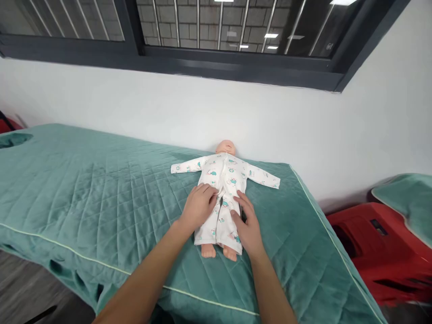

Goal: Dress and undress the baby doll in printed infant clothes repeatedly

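A baby doll (226,147) lies on its back, dressed in a white long-sleeved baby romper (212,168) with a small green and pink print. Its sleeves stretch out to both sides, and the bare feet poke from the leg ends. Close to the waist, the front opening gapes slightly. My left hand (200,205) is closed at that opening, with fingertips and thumb together on the cloth. On the other side, my right hand (249,224) rests against the romper's hip and leg, its fingers and thumb apart.
Green quilted cover (111,193) spreads over the bed beneath the doll, with a hole at its far left. A white wall (141,103) and a dark window frame (236,67) stand behind. Red plastic chairs (381,238) are at the right.
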### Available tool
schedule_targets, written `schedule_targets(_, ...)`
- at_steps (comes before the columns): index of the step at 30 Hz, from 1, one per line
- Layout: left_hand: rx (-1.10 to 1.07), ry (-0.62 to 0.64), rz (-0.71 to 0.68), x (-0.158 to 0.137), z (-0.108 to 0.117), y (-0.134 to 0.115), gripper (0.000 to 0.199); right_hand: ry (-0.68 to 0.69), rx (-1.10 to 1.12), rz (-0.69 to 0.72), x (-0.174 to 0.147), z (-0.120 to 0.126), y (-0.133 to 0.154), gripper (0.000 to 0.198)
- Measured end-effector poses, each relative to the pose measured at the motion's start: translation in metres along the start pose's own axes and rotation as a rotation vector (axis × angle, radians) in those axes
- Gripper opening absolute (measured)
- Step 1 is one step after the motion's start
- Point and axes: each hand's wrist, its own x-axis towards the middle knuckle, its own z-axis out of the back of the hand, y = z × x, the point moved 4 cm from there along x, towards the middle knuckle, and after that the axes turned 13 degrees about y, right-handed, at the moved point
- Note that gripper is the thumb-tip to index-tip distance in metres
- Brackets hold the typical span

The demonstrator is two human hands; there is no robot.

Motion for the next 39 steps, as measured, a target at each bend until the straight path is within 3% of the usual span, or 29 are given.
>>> schedule_targets(4, -0.146, 0.003, -0.047, -0.027, 0.001, 0.003, 0.021, 0.035, -0.121, 0.017, -0.021, -0.004, 0.018, 0.035)
schedule_targets(8, -0.357, -0.049, 0.076, -0.078, -0.002, 0.011, 0.024, 0.265, -0.241, 0.009, -0.047, -0.016, 0.044, 0.029)
schedule_targets(13, -0.506, 0.115, 0.2, -0.127, -0.014, 0.012, 0.016, 0.345, -0.428, 0.016, -0.064, -0.026, 0.053, 0.03)
schedule_targets(21, -0.331, 0.137, 0.257, -0.125, -0.02, 0.002, 0.011, 0.188, -0.753, 0.062, -0.056, -0.049, 0.049, 0.014)
schedule_targets(31, -0.648, -0.044, 0.195, -0.136, -0.016, -0.005, 0.013, 0.217, -0.796, 0.071, -0.05, -0.058, 0.055, 0.02)
schedule_targets(39, -0.616, -0.052, 0.225, -0.146, -0.005, -0.008, 0.017, 0.115, -0.672, 0.176, -0.064, -0.042, 0.07, 0.016)
